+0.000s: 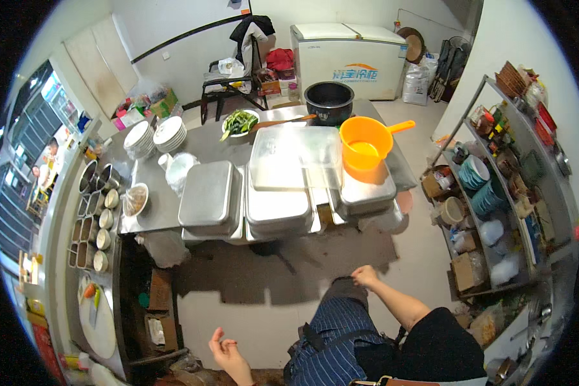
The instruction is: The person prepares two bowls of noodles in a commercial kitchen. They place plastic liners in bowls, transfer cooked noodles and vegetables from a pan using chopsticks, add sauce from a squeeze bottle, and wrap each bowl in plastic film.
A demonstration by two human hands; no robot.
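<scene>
My left hand (229,354) is held out low over the floor, its fingers loosely bent and apart, with nothing in it. Beside my dark-trousered knee, my right hand (365,276) has its fingers curled in, and I see no object in them. Ahead of both hands stands a steel table (200,140). Along its near side sit lidded rectangular steel pans, one at the left (206,193), one in the middle (275,207) and one at the right (366,190). A clear plastic bin (294,154) rests over the middle pan. An orange plastic dipper (365,140) stands on the right one.
A left counter holds a round cutting board (99,333) with a knife, a carrot and a green pepper. Stacked plates (169,132), a dish of green leaves (241,123) and a black pot (329,101) stand on the table. A loaded shelf rack (502,193) lines the right.
</scene>
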